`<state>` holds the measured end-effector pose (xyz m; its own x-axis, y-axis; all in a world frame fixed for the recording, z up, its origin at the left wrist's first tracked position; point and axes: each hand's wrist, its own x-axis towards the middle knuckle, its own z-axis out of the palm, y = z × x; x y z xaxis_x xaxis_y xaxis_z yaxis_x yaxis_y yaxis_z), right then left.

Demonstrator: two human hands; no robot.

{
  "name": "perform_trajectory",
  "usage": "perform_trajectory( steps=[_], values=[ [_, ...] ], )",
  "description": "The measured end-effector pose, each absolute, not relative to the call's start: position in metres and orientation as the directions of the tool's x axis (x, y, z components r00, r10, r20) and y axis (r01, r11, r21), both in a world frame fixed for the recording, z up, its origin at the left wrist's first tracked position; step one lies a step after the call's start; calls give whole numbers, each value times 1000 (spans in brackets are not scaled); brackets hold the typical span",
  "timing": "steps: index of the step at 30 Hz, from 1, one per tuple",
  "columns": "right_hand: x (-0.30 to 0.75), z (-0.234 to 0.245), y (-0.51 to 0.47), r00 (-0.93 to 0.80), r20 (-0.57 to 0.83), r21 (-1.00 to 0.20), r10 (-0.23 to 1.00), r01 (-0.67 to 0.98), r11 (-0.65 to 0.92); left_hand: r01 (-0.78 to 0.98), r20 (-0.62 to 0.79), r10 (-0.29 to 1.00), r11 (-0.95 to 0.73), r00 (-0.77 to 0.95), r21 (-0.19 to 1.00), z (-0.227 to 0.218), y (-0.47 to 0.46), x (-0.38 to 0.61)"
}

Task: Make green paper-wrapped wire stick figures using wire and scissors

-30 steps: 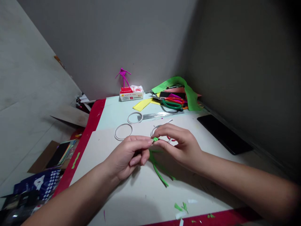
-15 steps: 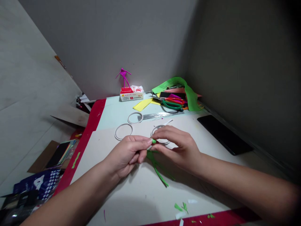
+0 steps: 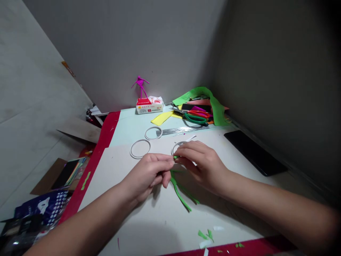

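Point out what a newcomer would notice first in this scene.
The two bare hands in the middle catch the eye first: the left hand and right hand meet at the fingertips around a small green strip, with longer green strips trailing below. Just left of them lies a white ring on the pale board. At the back, a magenta figure stands on a red-and-white box, near green-handled scissors.

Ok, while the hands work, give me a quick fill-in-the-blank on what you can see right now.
The left hand and right hand pinch a small ____ piece between their fingertips. Beside the hands lie ____ white rings. The twisted-wire figure on the box is ____.

Missing words: green, three, magenta.
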<state>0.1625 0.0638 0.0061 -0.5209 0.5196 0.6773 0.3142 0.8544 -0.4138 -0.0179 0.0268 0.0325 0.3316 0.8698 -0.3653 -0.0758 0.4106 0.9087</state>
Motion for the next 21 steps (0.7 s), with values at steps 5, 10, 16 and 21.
perform_trajectory(
  steps=[5,10,16,21],
  values=[
    [160,11,62,-488,616,-633,618,161,757,-146,-376,815,478,441,866,31,32,-26],
    [155,6,62,-428,609,-707,668,87,701,-121,-394,801,493,451,862,30,32,-25],
    [160,13,68,-502,491,-789,712,89,608,-112,-406,828,479,387,871,37,29,-26],
    [169,10,87,-465,458,-636,758,425,645,-139,-422,868,467,263,873,46,30,-28]
  ],
)
